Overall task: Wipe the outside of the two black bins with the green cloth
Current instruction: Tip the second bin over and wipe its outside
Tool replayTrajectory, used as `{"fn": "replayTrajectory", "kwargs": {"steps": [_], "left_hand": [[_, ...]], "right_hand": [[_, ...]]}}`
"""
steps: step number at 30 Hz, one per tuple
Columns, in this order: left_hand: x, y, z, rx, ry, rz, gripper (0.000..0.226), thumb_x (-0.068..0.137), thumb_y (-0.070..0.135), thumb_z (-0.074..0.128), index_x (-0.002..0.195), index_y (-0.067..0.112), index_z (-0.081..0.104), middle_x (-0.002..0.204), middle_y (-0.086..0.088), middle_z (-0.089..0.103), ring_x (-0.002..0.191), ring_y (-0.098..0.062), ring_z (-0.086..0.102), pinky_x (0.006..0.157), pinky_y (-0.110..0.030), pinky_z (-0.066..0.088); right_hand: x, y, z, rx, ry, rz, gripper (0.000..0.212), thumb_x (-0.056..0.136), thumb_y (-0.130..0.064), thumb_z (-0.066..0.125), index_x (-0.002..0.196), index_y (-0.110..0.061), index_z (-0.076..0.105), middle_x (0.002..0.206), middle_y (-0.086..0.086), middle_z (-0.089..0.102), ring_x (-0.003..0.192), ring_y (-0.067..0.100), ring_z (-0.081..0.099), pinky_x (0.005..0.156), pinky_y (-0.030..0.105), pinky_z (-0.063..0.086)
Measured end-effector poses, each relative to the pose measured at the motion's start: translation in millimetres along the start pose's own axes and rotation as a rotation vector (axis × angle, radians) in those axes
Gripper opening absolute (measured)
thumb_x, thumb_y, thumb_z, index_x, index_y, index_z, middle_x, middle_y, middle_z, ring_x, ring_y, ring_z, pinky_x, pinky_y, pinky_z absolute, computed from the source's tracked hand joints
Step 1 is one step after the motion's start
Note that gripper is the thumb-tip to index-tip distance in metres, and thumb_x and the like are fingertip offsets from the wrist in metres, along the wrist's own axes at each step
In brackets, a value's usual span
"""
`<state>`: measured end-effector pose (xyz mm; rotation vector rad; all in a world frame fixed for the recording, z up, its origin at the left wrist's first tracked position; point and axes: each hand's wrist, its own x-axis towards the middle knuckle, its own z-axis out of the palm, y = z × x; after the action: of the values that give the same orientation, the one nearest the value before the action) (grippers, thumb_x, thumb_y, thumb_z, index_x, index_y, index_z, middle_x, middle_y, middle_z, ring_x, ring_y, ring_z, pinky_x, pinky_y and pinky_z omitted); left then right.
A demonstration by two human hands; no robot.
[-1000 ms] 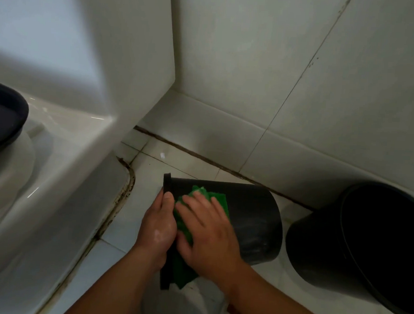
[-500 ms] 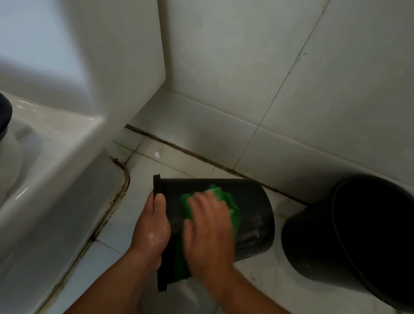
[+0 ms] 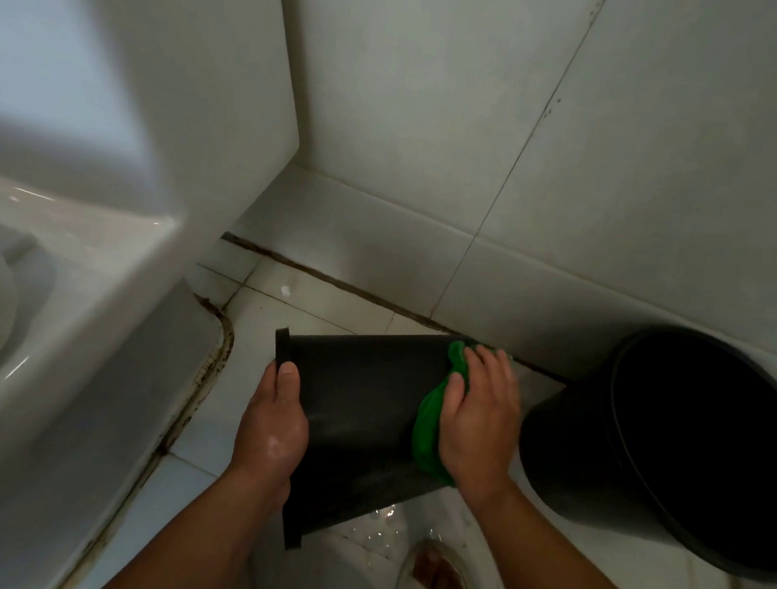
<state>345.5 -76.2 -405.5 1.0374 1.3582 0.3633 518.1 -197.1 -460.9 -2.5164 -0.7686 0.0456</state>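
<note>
tipped black bin (image 3: 362,397): lay on its side between the 2 hands, rim to the left, base end to the right close to the foot of the wall; outer wall faced the camera, dull and faintly streaked.
green cloth (image 3: 428,433): bunched against the outer wall of the tipped black bin near its base end; ran from the upper edge to the lower edge, partly covered by the right hand.
right hand (image 3: 479,418): lay palm-down on the green cloth, fingers nearly straight and close together; pressed the cloth onto the bin, pinched nothing.
left hand (image 3: 274,424): gripped the tipped black bin at the rim end, thumb laid on the outer wall just behind the rim; other fingers hidden behind the bin.
second black bin (image 3: 563,464): stood just right of the right hand, open mouth toward the camera; apart from the cloth.
floor tiles (image 3: 262,318): white, with dark stained grout along the wall and around the fixture.
water drops (image 3: 381,526): scattered on the floor tiles under the tipped black bin.
white ceramic fixture (image 3: 118,287): filled the left side, well apart from the second black bin.
wall tiles (image 3: 434,115): pale, behind both bins.
</note>
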Motion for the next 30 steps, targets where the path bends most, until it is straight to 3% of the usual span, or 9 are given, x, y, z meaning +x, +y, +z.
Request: {"fn": "replayTrajectory", "kwargs": {"steps": [2,5,9,15,19,22,25,28,30], "left_hand": [[-0.1,-2.1,1.2,0.003,0.01,0.005,0.05,0.108,0.055,0.027,0.15,0.035,0.044,0.131,-0.008,0.058,0.119,-0.032,0.057,0.108,-0.058,0.048],[1.5,-1.6,0.6,0.003,0.017,0.019,0.043,0.109,0.05,0.028,0.132,0.028,0.057,0.115,-0.012,0.064,0.105,-0.031,0.062,0.099,-0.053,0.052],[6.2,-2.2,-4.8,0.013,0.013,0.027,0.042,0.11,0.047,0.03,0.123,0.025,0.063,0.111,-0.013,0.068,0.103,-0.031,0.064,0.099,-0.053,0.052],[6.9,3.7,-3.6,0.028,-0.028,0.018,0.036,0.109,0.051,0.029,0.129,0.036,0.055,0.116,-0.006,0.062,0.107,-0.028,0.062,0.099,-0.053,0.053],[6.1,-0.3,-3.2,0.074,0.003,0.057,0.04,0.108,0.053,0.028,0.134,0.035,0.054,0.116,-0.004,0.061,0.107,-0.026,0.06,0.101,-0.053,0.052],[2.2,1.4,-1.9,0.065,0.017,0.049,0.045,0.108,0.052,0.028,0.139,0.032,0.053,0.118,-0.005,0.062,0.109,-0.027,0.061,0.102,-0.055,0.051],[6.3,4.5,-5.8,0.06,0.037,0.034,0.041,0.11,0.047,0.03,0.121,0.026,0.064,0.106,-0.011,0.067,0.099,-0.029,0.065,0.094,-0.053,0.055],[11.2,5.9,-10.3,0.041,0.024,0.018,0.04,0.109,0.045,0.034,0.103,0.027,0.069,0.101,-0.014,0.071,0.096,-0.033,0.069,0.093,-0.057,0.056],[12.2,7.0,-10.6,0.033,0.002,0.013,0.039,0.108,0.048,0.035,0.103,0.03,0.069,0.102,-0.014,0.071,0.098,-0.033,0.069,0.095,-0.058,0.056]], "right_hand": [[-25.1,-27.3,6.8,-0.014,-0.002,-0.088,0.05,0.1,-0.041,0.036,0.142,-0.019,0.052,0.15,0.001,0.048,0.146,0.019,0.032,0.121,0.048,0.024],[-69.3,-62.3,15.7,0.049,-0.126,-0.338,0.053,0.1,-0.044,0.04,0.148,-0.024,0.043,0.157,-0.005,0.038,0.152,0.014,0.019,0.125,0.045,0.013],[-81.5,-54.3,16.0,0.007,-0.242,-0.764,0.059,0.098,-0.044,0.05,0.151,-0.023,0.038,0.159,-0.004,0.036,0.153,0.015,0.019,0.123,0.046,0.018],[-27.1,8.8,-2.2,0.079,-0.111,-0.274,0.054,0.099,-0.045,0.04,0.147,-0.023,0.045,0.154,-0.004,0.042,0.15,0.014,0.026,0.123,0.048,0.021],[28.1,-0.2,-9.2,-0.009,-0.178,-0.16,0.052,0.093,-0.048,0.04,0.132,-0.021,0.061,0.135,-0.001,0.06,0.131,0.019,0.05,0.114,0.042,0.036],[26.2,-47.0,-2.8,-0.036,-0.255,-0.243,0.051,0.091,-0.05,0.036,0.127,-0.025,0.061,0.128,-0.004,0.063,0.122,0.016,0.054,0.11,0.039,0.04],[-22.6,-91.4,6.7,0.003,-0.337,-0.469,0.052,0.095,-0.05,0.036,0.139,-0.027,0.051,0.143,-0.006,0.052,0.139,0.014,0.04,0.122,0.043,0.025],[-52.4,-86.3,4.6,0.015,-0.386,-0.691,0.054,0.098,-0.05,0.043,0.147,-0.028,0.041,0.153,-0.006,0.041,0.149,0.013,0.025,0.125,0.044,0.011],[-44.9,-62.4,0.4,-0.033,-0.366,-0.716,0.059,0.097,-0.056,0.043,0.15,-0.03,0.036,0.156,-0.007,0.037,0.151,0.014,0.022,0.124,0.049,0.01]]}}
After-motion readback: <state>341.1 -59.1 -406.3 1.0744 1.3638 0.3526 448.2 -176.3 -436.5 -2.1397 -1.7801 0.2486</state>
